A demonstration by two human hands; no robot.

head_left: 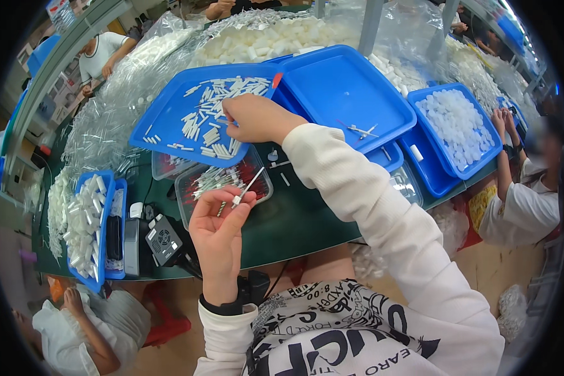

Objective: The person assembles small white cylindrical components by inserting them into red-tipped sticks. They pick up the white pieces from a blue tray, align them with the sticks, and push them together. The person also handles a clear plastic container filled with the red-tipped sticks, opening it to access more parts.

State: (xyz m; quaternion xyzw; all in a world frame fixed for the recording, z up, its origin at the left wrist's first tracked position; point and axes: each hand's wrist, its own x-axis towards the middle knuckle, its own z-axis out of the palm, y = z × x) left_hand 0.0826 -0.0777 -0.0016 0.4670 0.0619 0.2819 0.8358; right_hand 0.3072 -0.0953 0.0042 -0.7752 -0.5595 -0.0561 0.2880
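Note:
In front of my body, my left hand (pixel 222 216) pinches a thin white rod with a wider collar (pixel 248 188) near its lower end, tilted up to the right. A clear plastic box (pixel 268 188) holding red and white thin parts lies just beyond and partly under that hand. My right hand (pixel 262 117) reaches over a blue tray (pixel 163 100) of short white tubes (pixel 197 128). Its fingers are curled and pressed together at the tubes; whatever sits between the fingertips is too small to make out.
Another blue tray (pixel 351 81) carries a few thin parts; a further one holds translucent white pieces (pixel 455 125). White cylinders (pixel 88 219) fill a tray at left, near a small black fan device (pixel 164 240). Heaped white parts (pixel 263 39) lie behind. Co-workers sit around the green table (pixel 282 225).

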